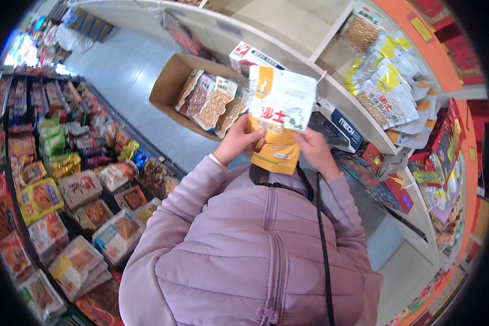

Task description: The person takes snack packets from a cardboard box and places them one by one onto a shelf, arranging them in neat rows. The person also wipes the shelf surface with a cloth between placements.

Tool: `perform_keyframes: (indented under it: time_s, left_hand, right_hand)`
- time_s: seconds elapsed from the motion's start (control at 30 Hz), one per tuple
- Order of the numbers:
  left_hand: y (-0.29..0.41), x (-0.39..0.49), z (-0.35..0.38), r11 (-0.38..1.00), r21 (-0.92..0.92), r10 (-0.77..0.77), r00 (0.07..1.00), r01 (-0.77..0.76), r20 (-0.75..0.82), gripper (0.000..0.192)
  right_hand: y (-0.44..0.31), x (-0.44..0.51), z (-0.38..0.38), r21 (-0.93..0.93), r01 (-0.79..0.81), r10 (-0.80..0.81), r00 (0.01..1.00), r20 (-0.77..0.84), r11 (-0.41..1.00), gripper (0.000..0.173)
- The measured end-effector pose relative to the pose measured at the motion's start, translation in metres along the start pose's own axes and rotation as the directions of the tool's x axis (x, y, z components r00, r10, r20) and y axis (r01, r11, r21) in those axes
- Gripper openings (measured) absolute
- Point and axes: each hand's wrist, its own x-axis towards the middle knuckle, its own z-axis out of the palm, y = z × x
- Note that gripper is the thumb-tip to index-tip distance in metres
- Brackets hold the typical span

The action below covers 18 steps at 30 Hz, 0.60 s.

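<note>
Between my two hands is a white and orange food pouch [283,116], its printed face turned up towards me. My left hand [241,138] grips its left edge, with the thumb on the front. On the opposite edge, my right hand [314,150] pinches the pouch near its middle. Just beyond my left hand stands an open cardboard box [169,83] on the floor. Inside it are several clear-windowed packs of grains or nuts [215,104].
White shelving [350,118] on the right holds white and yellow pouches [385,91] and red packs [446,144]. Boxed goods [342,126] lean along its base. To the left, a low display [85,195] carries many packaged snacks. Grey floor tiles [126,67] run between them.
</note>
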Motion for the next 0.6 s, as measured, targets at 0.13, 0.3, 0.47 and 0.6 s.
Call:
perform_keyframes:
  time_s: [0.13,0.3,0.47,0.6]
  left_hand:
    - [-0.021,-0.006,0.035,0.998,-0.064,0.020,0.995,-0.026,-0.101,0.051]
    - [-0.030,-0.013,0.056,1.000,-0.001,0.026,0.988,-0.026,-0.154,0.048]
    - [-0.031,-0.006,0.069,0.997,-0.044,0.053,0.985,-0.061,-0.165,0.042]
    - [-0.035,0.002,0.073,0.997,-0.074,0.015,0.990,-0.025,-0.139,0.042]
  right_hand:
    - [0.025,-0.016,-0.019,0.097,-0.076,0.071,0.996,0.052,0.992,0.027]
    - [0.038,-0.035,-0.029,0.246,-0.131,0.119,0.991,0.062,0.960,0.027]
    - [0.036,-0.044,-0.035,0.264,-0.170,0.165,0.985,0.041,0.949,0.029]
    - [0.032,-0.047,-0.034,0.249,-0.204,0.215,0.976,-0.021,0.947,0.031]
